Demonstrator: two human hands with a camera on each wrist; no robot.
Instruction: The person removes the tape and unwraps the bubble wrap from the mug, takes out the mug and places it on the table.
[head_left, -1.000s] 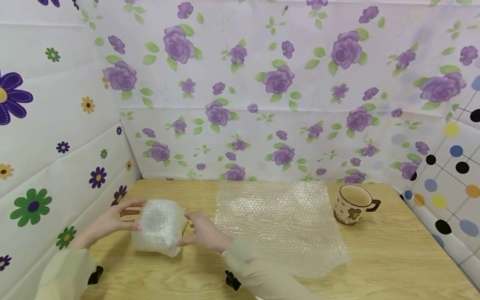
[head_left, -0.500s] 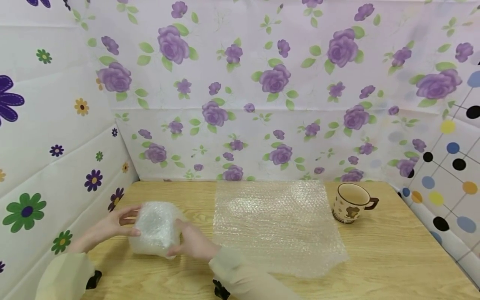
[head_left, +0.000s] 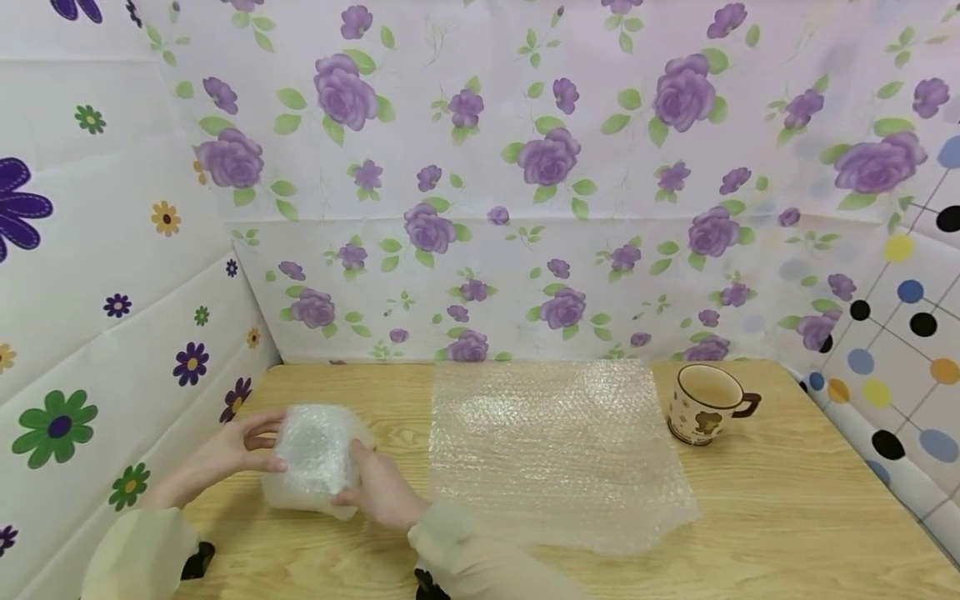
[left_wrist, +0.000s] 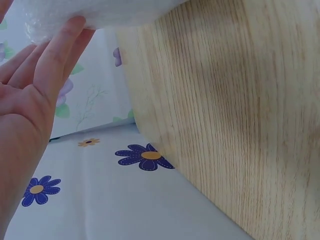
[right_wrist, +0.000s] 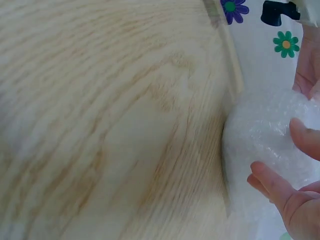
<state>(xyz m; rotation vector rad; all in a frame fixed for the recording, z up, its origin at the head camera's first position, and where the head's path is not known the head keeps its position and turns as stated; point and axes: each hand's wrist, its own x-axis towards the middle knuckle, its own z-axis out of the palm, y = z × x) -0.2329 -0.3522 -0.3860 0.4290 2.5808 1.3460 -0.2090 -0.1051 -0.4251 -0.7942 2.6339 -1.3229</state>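
A rounded bundle of bubble wrap (head_left: pixel 315 458) stands on the left of the table in the head view; what is inside cannot be seen. Against its left side rests my left hand (head_left: pixel 232 454), fingers extended and thumb toward the front. From the other side my right hand (head_left: pixel 382 487) touches it, thumb apart from the fingers. Up close in the right wrist view, the right hand (right_wrist: pixel 300 200) lays nearly straight fingers along the clear wrap (right_wrist: pixel 265 145). Only the bundle's edge (left_wrist: pixel 110 12) shows in the left wrist view, above the left fingertips (left_wrist: pixel 75 25).
A flat sheet of bubble wrap (head_left: pixel 555 458) lies mid-table, right of the bundle. Beyond it stands a cream mug (head_left: pixel 701 412) with a brown handle and a bear picture. Flower-printed cloth (head_left: pixel 480 183) walls off the back of the wooden table (head_left: pixel 795 517).
My right hand has moved left, closer against the bundle's right side. The left hand stays at the left side. The sheet and mug stay in place; the head view has shifted slightly.
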